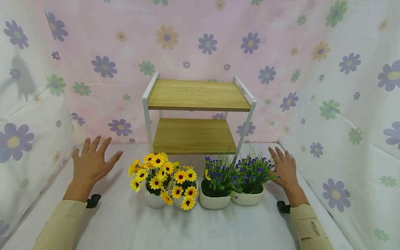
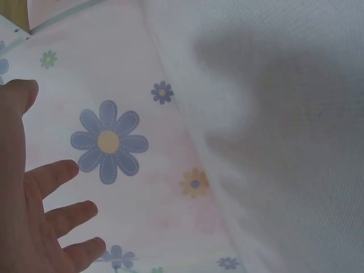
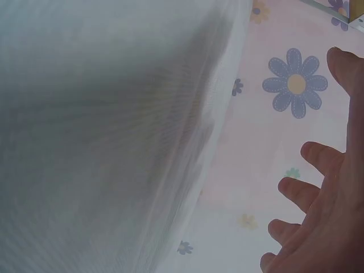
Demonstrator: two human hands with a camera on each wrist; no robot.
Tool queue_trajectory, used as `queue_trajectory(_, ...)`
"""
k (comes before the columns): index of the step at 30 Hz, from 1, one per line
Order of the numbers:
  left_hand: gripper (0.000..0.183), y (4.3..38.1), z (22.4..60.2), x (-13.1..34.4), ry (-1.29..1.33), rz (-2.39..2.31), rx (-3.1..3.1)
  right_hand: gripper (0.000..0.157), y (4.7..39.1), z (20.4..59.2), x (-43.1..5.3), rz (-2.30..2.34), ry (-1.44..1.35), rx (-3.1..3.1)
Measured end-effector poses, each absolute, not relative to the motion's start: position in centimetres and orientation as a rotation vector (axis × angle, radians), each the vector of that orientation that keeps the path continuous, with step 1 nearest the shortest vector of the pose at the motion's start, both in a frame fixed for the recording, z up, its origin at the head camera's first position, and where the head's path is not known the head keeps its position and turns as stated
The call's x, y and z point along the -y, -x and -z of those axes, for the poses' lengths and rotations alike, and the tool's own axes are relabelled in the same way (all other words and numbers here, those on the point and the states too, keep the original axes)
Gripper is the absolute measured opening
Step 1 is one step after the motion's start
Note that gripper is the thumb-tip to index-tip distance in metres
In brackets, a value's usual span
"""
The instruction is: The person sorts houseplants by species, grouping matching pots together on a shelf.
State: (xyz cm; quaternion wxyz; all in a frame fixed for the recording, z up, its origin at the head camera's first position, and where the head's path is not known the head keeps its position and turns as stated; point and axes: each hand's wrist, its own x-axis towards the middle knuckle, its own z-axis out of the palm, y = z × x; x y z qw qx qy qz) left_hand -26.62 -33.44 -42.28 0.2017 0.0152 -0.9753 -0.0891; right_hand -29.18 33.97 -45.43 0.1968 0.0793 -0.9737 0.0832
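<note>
Both hands are out wide, 1 on each side of the rack (image 1: pixel 199 109)! The left hand (image 1: pixel 92 164) is well off to the rack's left, fingers straight and fanned, thumb stretched away, with nothing in its grasp. Over to the rack's right, the right hand (image 1: pixel 284 171) is spread too, also holding nothing, its fingers a touch bent in the right wrist view. Leaf tips cross just in front of it; whether they brush the skin, I cannot tell.

And look at the line-up, 4 potted plants on the white-covered counter (image 1: pixel 203 231), all in front of the rack! At the rack's front left, it's the fuller yellow plant (image 1: pixel 156 182) in a pale pot, with the smaller yellow plant (image 1: pixel 190 191) right beside it, nearer the rack's middle. Then come 2 purple plants in oval cream pots: the inner purple plant (image 1: pixel 217 184) before the rack's right half, the outer purple plant (image 1: pixel 254 177) by its front right leg, greenery mingling between them.

The rack itself shows a white frame and 2 wooden boards, the upper board (image 1: pixel 200 93) above the lower board (image 1: pixel 193 135). Behind the rack hangs a flower-print cloth (image 1: pixel 192 21), pinkish with purple, green and orange blooms.
</note>
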Motion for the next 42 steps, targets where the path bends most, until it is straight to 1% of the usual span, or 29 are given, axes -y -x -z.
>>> queue_trajectory(10, 0.078, 26.6, 42.1, 33.4, -0.025, 0.246, 2.686, 0.083, 29.4, 45.3, -33.7, -0.263, -0.262, 2.67)
queue_trajectory(17, 0.074, 26.7, 42.2, 33.5, 0.012, 0.265, 2.635, 0.07, 29.6, 45.5, -33.5, -0.289, -0.346, 2.536)
queue_trajectory(23, 0.069, 26.7, 42.2, 33.4, 0.031, 0.29, 2.591, 0.066, 29.7, 45.5, -33.3, -0.324, -0.361, 2.513)
queue_trajectory(28, 0.066, 26.5, 41.9, 33.1, 0.048, 0.31, 2.569, 0.057, 29.5, 45.3, -33.1, -0.356, -0.381, 2.517)
queue_trajectory(38, 0.062, 26.4, 41.5, 32.8, 0.105, 0.365, 2.543, 0.058, 29.3, 45.3, -32.9, -0.417, -0.384, 2.578)
queue_trajectory(42, 0.06, 26.5, 41.4, 32.5, 0.122, 0.39, 2.552, 0.054, 29.1, 45.1, -32.4, -0.462, -0.389, 2.587)
